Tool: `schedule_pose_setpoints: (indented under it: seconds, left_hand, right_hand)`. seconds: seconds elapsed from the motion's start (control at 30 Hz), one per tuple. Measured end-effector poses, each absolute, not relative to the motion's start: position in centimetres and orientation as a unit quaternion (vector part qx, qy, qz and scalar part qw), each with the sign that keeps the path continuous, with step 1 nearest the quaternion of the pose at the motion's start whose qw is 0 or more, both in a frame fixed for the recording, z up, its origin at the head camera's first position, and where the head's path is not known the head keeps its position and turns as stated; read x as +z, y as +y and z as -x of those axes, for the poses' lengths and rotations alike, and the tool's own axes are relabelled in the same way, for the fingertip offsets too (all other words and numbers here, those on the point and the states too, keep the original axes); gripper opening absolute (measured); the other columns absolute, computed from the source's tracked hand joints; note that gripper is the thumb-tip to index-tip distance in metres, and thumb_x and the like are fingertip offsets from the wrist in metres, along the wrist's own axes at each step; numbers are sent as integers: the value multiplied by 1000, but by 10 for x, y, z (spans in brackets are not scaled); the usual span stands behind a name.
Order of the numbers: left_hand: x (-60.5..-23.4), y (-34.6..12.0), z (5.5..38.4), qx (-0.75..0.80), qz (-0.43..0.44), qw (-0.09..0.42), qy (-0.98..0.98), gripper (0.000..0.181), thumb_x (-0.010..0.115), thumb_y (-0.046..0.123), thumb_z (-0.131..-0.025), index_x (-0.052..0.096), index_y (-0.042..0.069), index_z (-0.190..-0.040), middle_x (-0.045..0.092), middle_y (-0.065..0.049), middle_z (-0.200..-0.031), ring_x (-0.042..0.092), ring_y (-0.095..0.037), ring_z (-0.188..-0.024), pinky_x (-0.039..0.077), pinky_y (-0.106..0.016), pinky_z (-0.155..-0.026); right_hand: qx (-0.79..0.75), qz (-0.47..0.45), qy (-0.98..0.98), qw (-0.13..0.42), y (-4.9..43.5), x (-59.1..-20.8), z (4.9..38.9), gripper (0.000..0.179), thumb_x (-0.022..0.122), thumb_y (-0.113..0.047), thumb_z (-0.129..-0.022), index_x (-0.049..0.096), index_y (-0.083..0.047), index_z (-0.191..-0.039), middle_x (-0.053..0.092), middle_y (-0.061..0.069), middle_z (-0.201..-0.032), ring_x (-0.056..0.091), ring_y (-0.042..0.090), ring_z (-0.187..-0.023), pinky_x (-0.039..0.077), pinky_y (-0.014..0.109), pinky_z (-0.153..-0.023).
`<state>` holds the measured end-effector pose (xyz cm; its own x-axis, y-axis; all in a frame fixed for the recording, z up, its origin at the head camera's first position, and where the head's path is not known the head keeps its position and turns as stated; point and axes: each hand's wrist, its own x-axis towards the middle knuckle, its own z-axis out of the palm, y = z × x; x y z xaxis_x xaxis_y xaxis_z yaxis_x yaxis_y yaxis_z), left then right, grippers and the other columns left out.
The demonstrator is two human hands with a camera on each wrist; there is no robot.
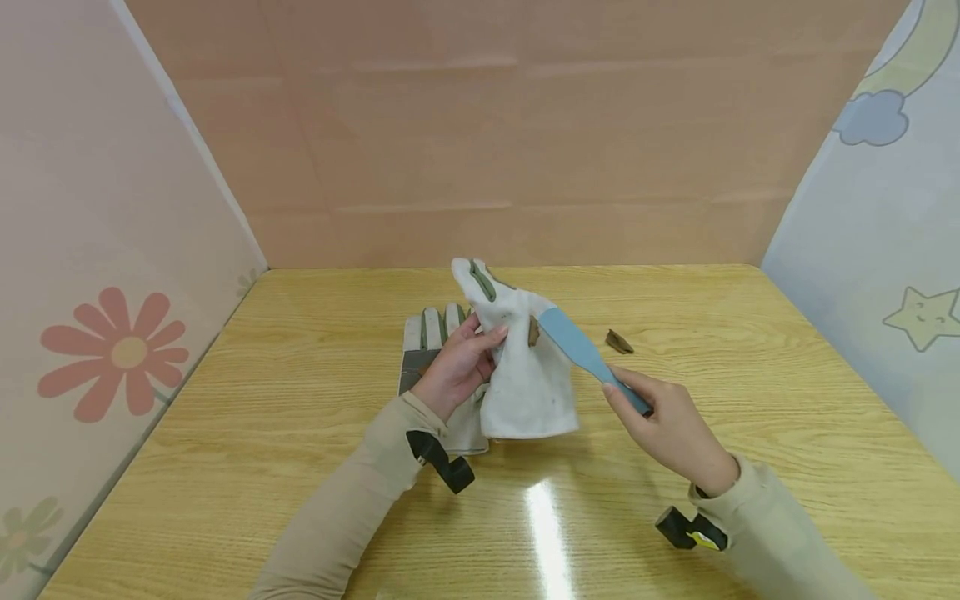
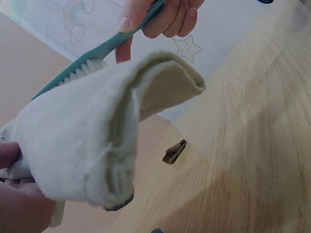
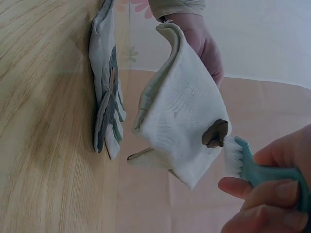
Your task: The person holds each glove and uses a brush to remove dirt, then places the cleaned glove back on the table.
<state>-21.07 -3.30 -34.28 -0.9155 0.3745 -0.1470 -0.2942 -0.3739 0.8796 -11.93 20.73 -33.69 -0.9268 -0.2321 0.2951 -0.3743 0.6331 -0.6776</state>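
A white work glove (image 1: 532, 392) with green strips between its fingers is held up off the table by my left hand (image 1: 461, 367), which pinches it near the middle. My right hand (image 1: 667, 417) grips the handle of a blue brush (image 1: 573, 337). In the right wrist view the white bristles (image 3: 233, 156) touch or nearly touch a brown scrap (image 3: 215, 133), perhaps dry leaf, on the glove's cloth. Behind my left hand a second glove (image 1: 414, 362), white with grey patches, lies on the table, partly hidden.
Another brown, curled scrap (image 1: 619, 342) lies on the wood-grain table (image 1: 300, 375), right of the held glove. A tan panel (image 1: 487, 150) stands along the back edge. Printed panels with a flower (image 1: 129, 353) and a star (image 1: 924, 318) stand at the sides.
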Motion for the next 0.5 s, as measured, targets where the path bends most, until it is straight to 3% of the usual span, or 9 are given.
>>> schedule_pose_setpoints:
  seconds: [0.5]
  left_hand:
    - [-342, -33, 211, 829, -38, 202, 520, 44, 40, 5, -99, 35, 13, -141, 54, 0, -116, 63, -3, -86, 50, -20, -76]
  right_hand:
    - [392, -157, -900, 109, 209, -331, 117, 30, 53, -13, -95, 60, 0, -121, 34, -9, -49, 22, -1, -40, 27, 21, -37]
